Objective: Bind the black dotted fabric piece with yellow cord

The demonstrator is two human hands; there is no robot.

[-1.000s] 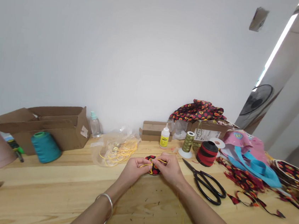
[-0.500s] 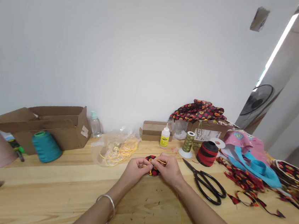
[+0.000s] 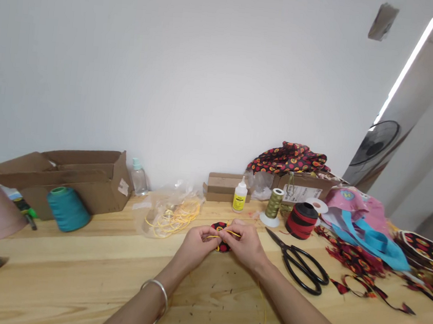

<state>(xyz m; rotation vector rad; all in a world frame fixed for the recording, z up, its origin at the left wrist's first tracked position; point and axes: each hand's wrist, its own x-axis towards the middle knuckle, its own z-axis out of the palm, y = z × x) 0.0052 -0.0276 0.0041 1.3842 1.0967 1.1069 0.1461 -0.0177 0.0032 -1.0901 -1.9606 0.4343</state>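
Observation:
Both hands meet near the middle of the table over a small round piece of patterned fabric (image 3: 224,247), black with red and yellow spots. My left hand (image 3: 201,243) is closed, its thumb and forefinger pinching a thin yellow cord (image 3: 263,316). From the other side my right hand (image 3: 244,242) pinches the same cord with its fingertips close to the left ones. One end of the cord hangs down beside my right forearm onto the wood. The fingers hide part of the fabric piece and the cord's crossing.
Black scissors (image 3: 302,266) lie right of my right hand. Behind stand a glue bottle (image 3: 239,198), an olive thread spool (image 3: 274,204) and a red-black ribbon roll (image 3: 301,221). A bag of yellow cord (image 3: 174,214), a teal thread cone (image 3: 67,211) and a cardboard box (image 3: 83,181) are left.
The view has shifted very slightly. Both hands keep their pinch on the yellow cord over the fabric piece, with the fingertips barely moved.

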